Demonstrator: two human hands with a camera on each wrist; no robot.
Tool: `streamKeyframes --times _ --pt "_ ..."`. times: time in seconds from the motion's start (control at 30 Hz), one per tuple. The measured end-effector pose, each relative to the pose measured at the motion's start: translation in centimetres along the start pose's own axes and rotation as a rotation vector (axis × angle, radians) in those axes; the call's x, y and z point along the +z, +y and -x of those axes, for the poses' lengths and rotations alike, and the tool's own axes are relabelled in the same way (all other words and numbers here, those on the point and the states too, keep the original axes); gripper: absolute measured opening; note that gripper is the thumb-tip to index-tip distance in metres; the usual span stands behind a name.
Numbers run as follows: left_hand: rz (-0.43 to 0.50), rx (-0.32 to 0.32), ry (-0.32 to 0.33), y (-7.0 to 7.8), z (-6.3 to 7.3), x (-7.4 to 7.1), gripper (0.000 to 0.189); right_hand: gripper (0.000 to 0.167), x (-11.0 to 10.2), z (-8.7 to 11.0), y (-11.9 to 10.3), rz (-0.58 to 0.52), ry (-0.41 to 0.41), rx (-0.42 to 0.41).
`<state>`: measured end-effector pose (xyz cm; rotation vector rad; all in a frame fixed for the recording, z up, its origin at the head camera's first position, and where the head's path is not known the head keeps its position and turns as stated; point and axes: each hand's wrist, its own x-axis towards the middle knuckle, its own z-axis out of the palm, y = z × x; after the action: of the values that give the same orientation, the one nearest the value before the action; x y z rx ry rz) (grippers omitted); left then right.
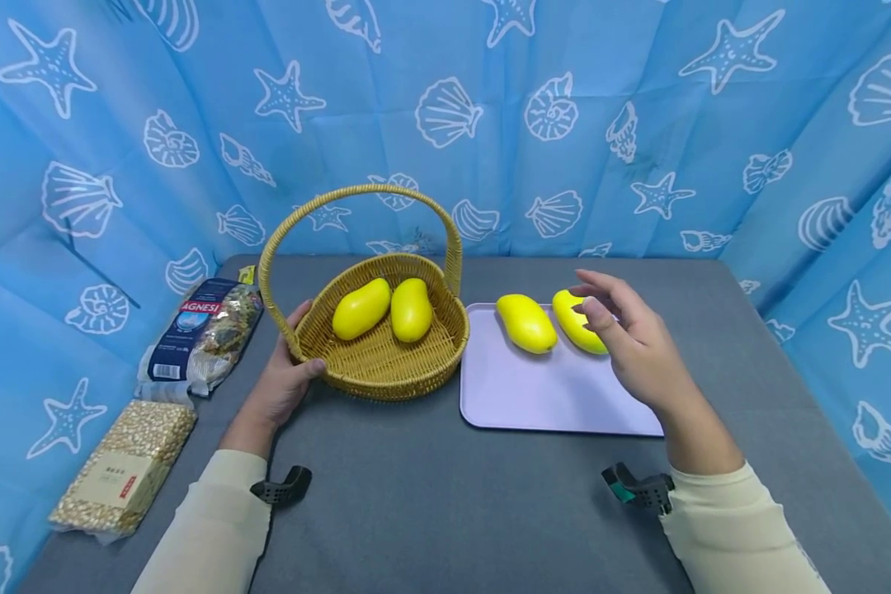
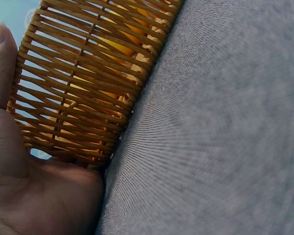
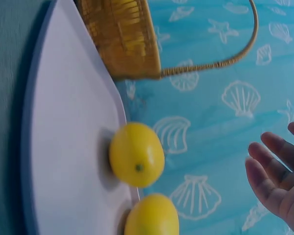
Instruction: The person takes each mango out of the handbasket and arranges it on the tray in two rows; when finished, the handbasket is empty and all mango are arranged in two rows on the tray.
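A wicker basket (image 1: 386, 384) with a tall arched handle stands left of the middle, two yellow mangoes (image 1: 361, 309) inside it. My left hand (image 1: 289, 379) grips the basket's left side, thumb over the rim; in the left wrist view the palm lies against the woven wall (image 2: 83, 73). Two more mangoes (image 1: 525, 323) lie side by side on a pale purple tray (image 1: 549, 404) to the right. Above the tray my right hand (image 1: 642, 351) hovers beside the right-hand mango (image 1: 570, 318), partly covering it in the head view. Its fingers are loosely bent, holding nothing.
On the left side of the grey table (image 1: 431, 511) lie a dark blue AGNESI bag (image 1: 193, 330) and a clear pack of pale grains (image 1: 122, 470). A blue curtain (image 1: 490, 190) with white sea shapes hangs behind and along both sides.
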<state>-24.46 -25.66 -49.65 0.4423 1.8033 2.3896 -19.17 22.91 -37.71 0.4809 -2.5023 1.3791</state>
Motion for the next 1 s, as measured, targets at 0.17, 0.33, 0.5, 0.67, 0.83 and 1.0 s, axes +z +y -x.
streamKeyframes --times 0.17,0.33,0.5,0.67,0.83,1.0 --pt "0.012 -0.015 0.006 0.1 0.1 0.0 0.094 0.048 1.1 0.1 -0.6 -0.151 -0.069 -0.039" --pt "0.014 -0.008 0.002 0.2 0.1 0.1 0.094 0.054 2.3 0.1 -1.2 -0.321 -0.121 -0.034" --pt "0.011 -0.003 0.001 0.2 0.0 0.1 0.093 0.057 4.1 0.1 -1.3 -0.422 -0.188 -0.040" --pt "0.020 -0.012 0.007 0.2 0.1 0.1 0.094 0.055 6.5 0.2 -1.2 -0.489 -0.278 -0.072" --pt "0.017 -0.014 0.004 0.3 0.0 0.1 0.094 0.070 9.1 0.3 -1.5 -0.518 -0.345 -0.080" --pt "0.006 -0.018 0.011 0.2 0.0 0.0 0.095 0.082 11.2 -0.1 -2.3 -0.511 -0.354 -0.096"
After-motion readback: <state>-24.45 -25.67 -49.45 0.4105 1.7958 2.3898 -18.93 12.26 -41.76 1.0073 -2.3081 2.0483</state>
